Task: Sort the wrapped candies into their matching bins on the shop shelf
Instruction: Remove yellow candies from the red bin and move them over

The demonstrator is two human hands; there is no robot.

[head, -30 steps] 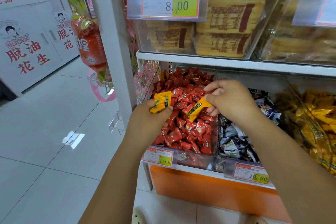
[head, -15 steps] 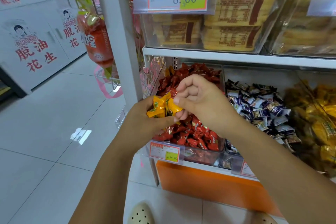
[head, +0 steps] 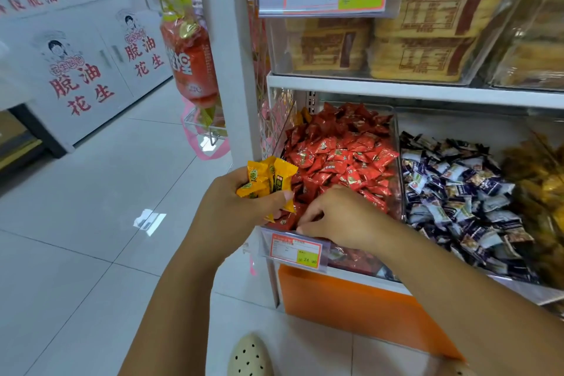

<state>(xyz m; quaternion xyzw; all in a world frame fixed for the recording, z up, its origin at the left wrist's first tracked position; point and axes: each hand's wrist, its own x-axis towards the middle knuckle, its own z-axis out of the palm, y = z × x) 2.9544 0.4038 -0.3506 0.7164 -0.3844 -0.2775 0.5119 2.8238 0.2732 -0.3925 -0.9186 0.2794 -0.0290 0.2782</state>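
**Left hand (head: 241,210) clutches yellow candies, right hand (head: 341,220) dips into red bin**

Fingers and thumb of the left hand are curled tight round a bunch of yellow candies (head: 265,180), held in the air just off the shelf's front corner. Most pieces in the bunch stand nearly upright, long axes running from 6 to 12 o'clock, with their crimped ends fanning out towards 12 and 1 o'clock above the fist. One lower piece lies crosswise, its end pointing to about 8 o'clock. A few yellow wrapper tips show below the thumb at 5 o'clock.

At 3 o'clock from that fist, the right hand reaches palm-down into the near left corner of the red candy bin (head: 393,137). Its fingers are bent, their tips lying among the red candies (head: 335,156), and its thumb lies by the bin's front rim, just above the price tag (head: 296,250). Whether those fingers pinch a piece cannot be made out.

Next along at 3 o'clock sits a bin of dark-wrapped candies (head: 457,186), then golden ones (head: 543,183) at the frame's edge. Boxed biscuits (head: 427,24) fill the shelf above, at 12 o'clock.
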